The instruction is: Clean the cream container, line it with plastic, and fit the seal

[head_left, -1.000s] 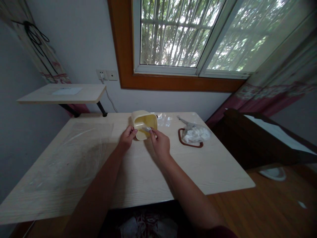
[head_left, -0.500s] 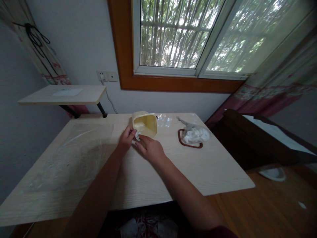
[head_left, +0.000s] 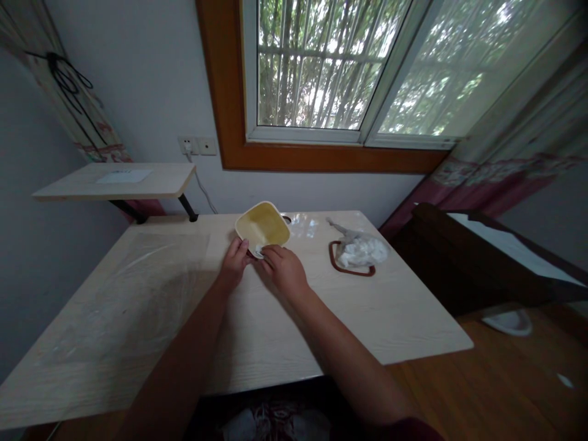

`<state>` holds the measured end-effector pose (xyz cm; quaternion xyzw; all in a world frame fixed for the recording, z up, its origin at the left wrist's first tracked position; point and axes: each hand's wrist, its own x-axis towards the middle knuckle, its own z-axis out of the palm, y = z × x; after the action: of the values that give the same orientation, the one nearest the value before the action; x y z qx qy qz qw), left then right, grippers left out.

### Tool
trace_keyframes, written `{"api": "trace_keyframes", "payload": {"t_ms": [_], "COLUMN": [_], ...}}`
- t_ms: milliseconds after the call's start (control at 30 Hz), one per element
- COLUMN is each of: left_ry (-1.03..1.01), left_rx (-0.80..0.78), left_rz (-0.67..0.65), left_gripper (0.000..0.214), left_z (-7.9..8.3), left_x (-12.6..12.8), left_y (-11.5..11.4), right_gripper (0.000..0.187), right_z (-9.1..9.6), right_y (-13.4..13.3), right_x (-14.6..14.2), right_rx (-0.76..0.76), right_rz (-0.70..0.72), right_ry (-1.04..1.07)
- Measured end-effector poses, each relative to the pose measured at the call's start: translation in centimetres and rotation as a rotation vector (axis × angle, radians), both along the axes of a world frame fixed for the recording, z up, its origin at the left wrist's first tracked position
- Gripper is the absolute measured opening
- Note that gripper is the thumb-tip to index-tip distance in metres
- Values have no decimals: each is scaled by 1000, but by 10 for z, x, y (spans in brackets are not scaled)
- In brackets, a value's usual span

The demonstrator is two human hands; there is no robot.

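A pale yellow plastic container is tilted toward me near the back edge of the table, its inside showing. My left hand is closed on its near left rim, fingers and thumb pinching the edge. A small crumpled white piece, like tissue or cloth, is pressed at the near rim. My right hand has its fingers closed on this white piece, beside my left hand. Part of the rim is hidden behind the fingers.
A knotted clear bag of white material lies over a reddish-brown frame-like loop on the right. Clear plastic sheeting covers the left of the table. A raised shelf stands at back left. A window is ahead.
The container has turned and tipped, so its opening now faces up toward me more. Both hands have shifted slightly right, with the white piece still at the rim.
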<state>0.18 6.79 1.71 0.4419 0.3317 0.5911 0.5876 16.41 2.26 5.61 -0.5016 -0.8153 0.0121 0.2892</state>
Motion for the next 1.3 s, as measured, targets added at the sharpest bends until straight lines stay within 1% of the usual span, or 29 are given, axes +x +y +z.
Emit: {"api": "trace_keyframes", "payload": {"t_ms": [133,267,333,467,533,600,700,833,933,1133,1300], "left_ry": [-28,55,85,127,163,194,237,367,407,401,396], "left_rx": [-46,-52,-45,-12,18,55,100,146,142,110,100], "left_rz": [-22,-12,61,318,413,454,484,536,515,385,305], "left_gripper": [49,49,46,37,32,31,32,29,28,31,33], "left_z": [-4,-1,1,5,6,7,8,12,13,8,9], "left_x": [2,2,0,-11,-17,-21,-24,-25,-25,-23,-17], "left_y": [1,1,1,5,7,9,11,11,10,7,3], "right_gripper": [19,19,20,19,19,19,21,23,25,30,33], "right_z": [7,15,19,24,25,26,28,30,31,31,21], "right_y": [4,8,10,14,16,17,18,19,18,9,3], "right_x": [5,12,16,26,32,36,41,45,46,45,33], "right_rx": [5,-45,-59,-31,2,41,76,65,52,30,-31], "right_rz": [27,32,35,84,112,144,186,208,187,48,-31], "right_ry": [-49,-104,-131,-166,-189,-218,-251,-283,-313,-356,-348]}}
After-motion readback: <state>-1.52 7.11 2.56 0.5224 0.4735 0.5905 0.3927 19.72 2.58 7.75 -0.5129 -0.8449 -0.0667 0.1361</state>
